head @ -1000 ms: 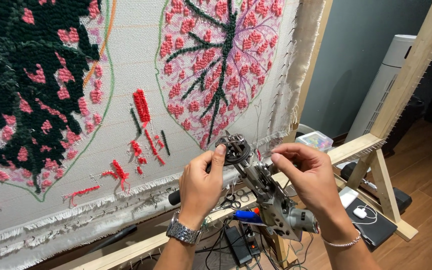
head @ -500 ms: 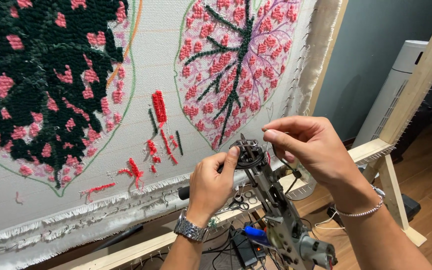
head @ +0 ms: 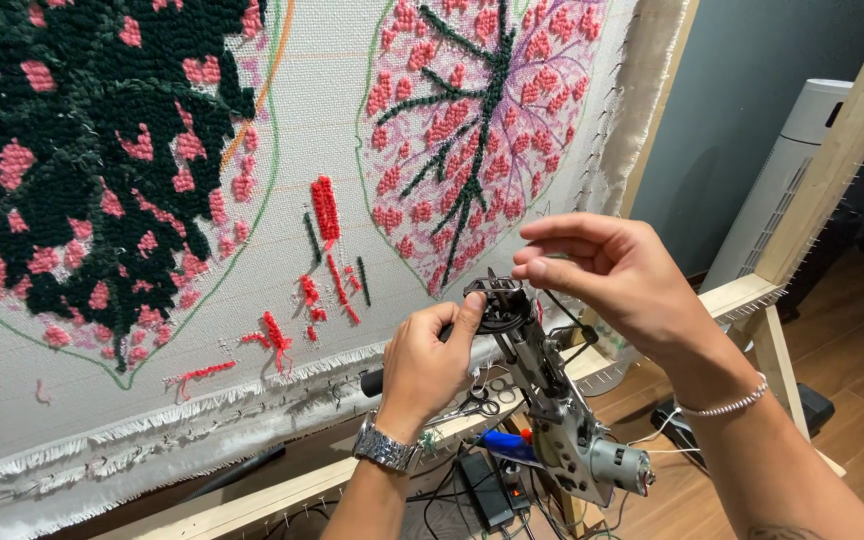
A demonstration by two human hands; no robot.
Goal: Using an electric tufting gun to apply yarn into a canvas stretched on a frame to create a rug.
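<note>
My left hand (head: 430, 362), with a metal watch on its wrist, grips the tufting gun (head: 550, 400) just below its head, thumb up against the tip. The gun is a grey metal tool with a black handle and a small motor at its lower end. My right hand (head: 612, 275), wearing a thin bracelet, is raised above the gun's tip with thumb and fingers pinched together; a thin thread seems to run from them, but it is too fine to be sure. Behind both hands hangs the tufting cloth (head: 292, 130) with a dark green and pink leaf and a pink leaf.
The cloth is stretched on a wooden frame (head: 732, 295) with rows of small nails along its edges. A white tower fan (head: 782, 180) stands at the right by a grey wall. Cables and a black power adapter (head: 482, 490) lie below the frame on the wooden floor.
My right hand has risen from the gun's head and moved right, fingers pinched. The view has come closer to the cloth. My left hand keeps its hold on the gun.
</note>
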